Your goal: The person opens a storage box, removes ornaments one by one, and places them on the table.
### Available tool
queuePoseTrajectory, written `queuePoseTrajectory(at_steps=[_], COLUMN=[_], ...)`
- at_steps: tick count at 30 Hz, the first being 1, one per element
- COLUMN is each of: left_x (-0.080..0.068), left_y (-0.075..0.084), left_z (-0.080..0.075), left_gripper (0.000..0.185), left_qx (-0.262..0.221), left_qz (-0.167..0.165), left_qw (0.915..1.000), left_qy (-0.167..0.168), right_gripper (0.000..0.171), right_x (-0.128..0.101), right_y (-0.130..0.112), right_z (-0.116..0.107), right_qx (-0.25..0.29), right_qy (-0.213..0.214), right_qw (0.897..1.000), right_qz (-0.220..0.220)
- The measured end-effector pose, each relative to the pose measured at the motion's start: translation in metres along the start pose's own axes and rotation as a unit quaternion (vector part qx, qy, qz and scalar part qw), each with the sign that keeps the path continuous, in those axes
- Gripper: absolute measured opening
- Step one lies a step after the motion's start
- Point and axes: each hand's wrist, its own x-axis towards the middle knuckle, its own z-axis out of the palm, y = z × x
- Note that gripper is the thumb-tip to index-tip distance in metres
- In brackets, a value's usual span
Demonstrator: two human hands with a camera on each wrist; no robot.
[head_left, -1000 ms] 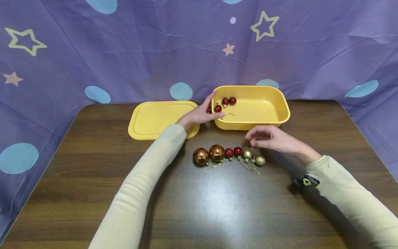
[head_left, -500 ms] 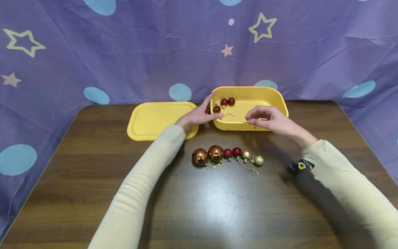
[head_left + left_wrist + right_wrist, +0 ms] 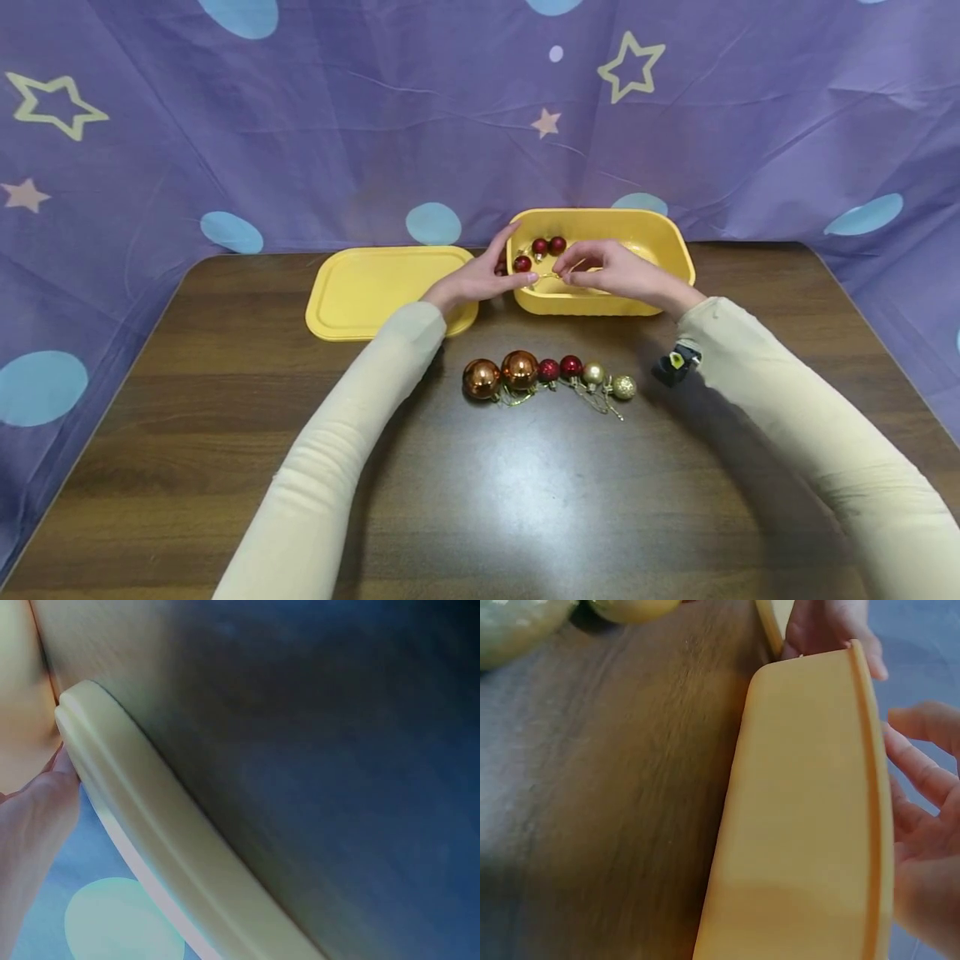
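Observation:
At the left end of a yellow container (image 3: 600,305), my left hand (image 3: 480,277) grips the wall, its thumb over the front rim. Inside lie several small dark red ornaments (image 3: 557,245) gathered at that end, with a gold cord (image 3: 550,276) beside them. My right hand (image 3: 618,271) reaches over the front rim into the container, thumb and forefinger right at the cord. Seen from the right wrist, the fingers (image 3: 922,769) are apart and partly hidden behind the rim. On the table in front stands a row of ornaments: copper (image 3: 520,370), red (image 3: 571,367) and gold (image 3: 624,387).
A yellow lid (image 3: 367,292) lies flat left of the container, partly under the left forearm. Behind the wooden table (image 3: 247,433) hangs a purple cloth (image 3: 337,125) with stars and dots. A dark wrist device (image 3: 677,364) hangs below the right sleeve.
From near the ornament row, my right hand has moved up over the container's rim, then left to the gold cord. The left hand keeps its hold on the container.

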Motion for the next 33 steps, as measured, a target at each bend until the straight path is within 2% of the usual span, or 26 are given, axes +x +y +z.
queuePoseTrajectory(at_steps=[9, 18, 24, 33], left_x=[0.001, 0.001, 0.003, 0.003], left_y=[0.000, 0.001, 0.004, 0.002], left_z=[-0.001, 0.001, 0.001, 0.001], left_gripper=[0.094, 0.093, 0.092, 0.093], left_qx=[0.003, 0.030, 0.029, 0.055], left_qz=[-0.005, -0.008, 0.002, -0.010], left_qw=[1.0000, 0.9995, 0.9996, 0.9985], left_qy=[0.001, 0.003, 0.000, 0.000], right_gripper=[0.026, 0.028, 0.024, 0.025], right_x=[0.022, 0.040, 0.044, 0.043], right_y=[0.002, 0.002, 0.003, 0.007], right_z=[0.007, 0.018, 0.022, 0.023], right_qx=[-0.017, -0.011, -0.024, 0.016], right_qy=[-0.060, -0.073, -0.087, -0.078], right_qw=[0.998, 0.994, 0.994, 0.996], right_qz=[0.026, 0.078, 0.064, 0.044])
